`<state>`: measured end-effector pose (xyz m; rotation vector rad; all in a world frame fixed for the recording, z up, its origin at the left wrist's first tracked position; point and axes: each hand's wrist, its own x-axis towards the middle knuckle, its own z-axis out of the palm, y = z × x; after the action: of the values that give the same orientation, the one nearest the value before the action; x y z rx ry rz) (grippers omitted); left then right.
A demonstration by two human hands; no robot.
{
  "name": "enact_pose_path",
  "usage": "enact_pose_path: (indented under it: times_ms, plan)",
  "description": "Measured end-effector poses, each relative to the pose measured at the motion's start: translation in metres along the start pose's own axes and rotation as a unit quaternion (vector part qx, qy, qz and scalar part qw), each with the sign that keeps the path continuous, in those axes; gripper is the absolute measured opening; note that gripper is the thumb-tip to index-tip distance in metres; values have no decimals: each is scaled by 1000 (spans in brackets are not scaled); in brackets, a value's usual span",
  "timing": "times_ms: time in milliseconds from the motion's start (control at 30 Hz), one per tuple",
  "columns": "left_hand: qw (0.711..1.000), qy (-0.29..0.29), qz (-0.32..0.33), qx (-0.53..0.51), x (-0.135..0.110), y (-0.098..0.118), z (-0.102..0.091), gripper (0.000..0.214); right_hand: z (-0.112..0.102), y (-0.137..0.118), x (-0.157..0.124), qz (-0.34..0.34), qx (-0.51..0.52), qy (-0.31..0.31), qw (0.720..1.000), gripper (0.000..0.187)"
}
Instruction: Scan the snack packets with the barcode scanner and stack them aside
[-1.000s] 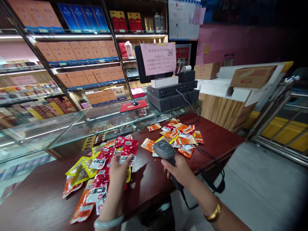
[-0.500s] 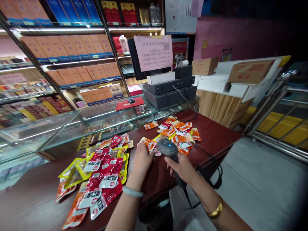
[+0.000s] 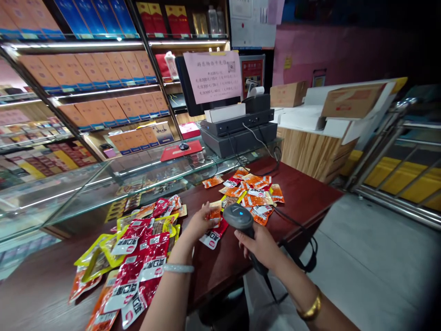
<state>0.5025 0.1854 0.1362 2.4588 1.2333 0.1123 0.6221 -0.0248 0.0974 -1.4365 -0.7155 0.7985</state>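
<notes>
My right hand point(image 3: 259, 246) is wrapped round the handle of a dark grey barcode scanner point(image 3: 237, 217), whose head shows a blue light and points left. With its fingers closed, my left hand point(image 3: 199, 224) holds an orange snack packet point(image 3: 215, 210) just left of the scanner head. Under that hand a red and white snack packet point(image 3: 211, 239) lies on the dark red table point(image 3: 303, 186). Beyond the scanner is a loose pile of orange, red and yellow packets point(image 3: 257, 191). A larger heap of red, yellow and orange packets point(image 3: 144, 255) lies left of my left forearm.
A glass display counter point(image 3: 103, 184) runs behind the table, bearing a mouse point(image 3: 183, 146) on a red mat. A monitor point(image 3: 182, 87) and a cash drawer point(image 3: 237, 138) stand at the back. The scanner's cable loops at the table's right edge. A metal railing point(image 3: 389, 138) is at right.
My left hand has drawn an orange packet slightly toward me and left. The red and white packet beneath now shows more fully. The scanner stays almost in place; the view has shifted slightly.
</notes>
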Motion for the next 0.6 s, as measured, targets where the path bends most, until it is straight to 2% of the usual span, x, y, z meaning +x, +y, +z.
enact_pose_path:
  times_ms: [100, 167, 233, 367, 500, 600]
  plan:
    - [997, 51, -37, 43, -10, -5, 1, 43, 3, 0, 0, 2, -1, -7, 1000, 50]
    - [991, 65, -60, 103, -16, -5, 5, 50, 5, -1, -1, -1, -5, -14, 1000, 48]
    - [987, 53, -65, 135, -20, -3, 10, 51, 7, -2, -1, -6, -12, -20, 1000, 45]
    - [991, 42, -47, 115, -24, 0, 15, 33, 9, -5, -1, -9, -21, -23, 999, 44]
    - [990, 61, -51, 114, -29, 2, 8, 38, 9, -6, -1, -13, -22, -15, 1000, 45]
    - [989, 50, -54, 130, -30, 3, 4, 35, 10, -5, -1, -11, -24, -16, 1000, 46]
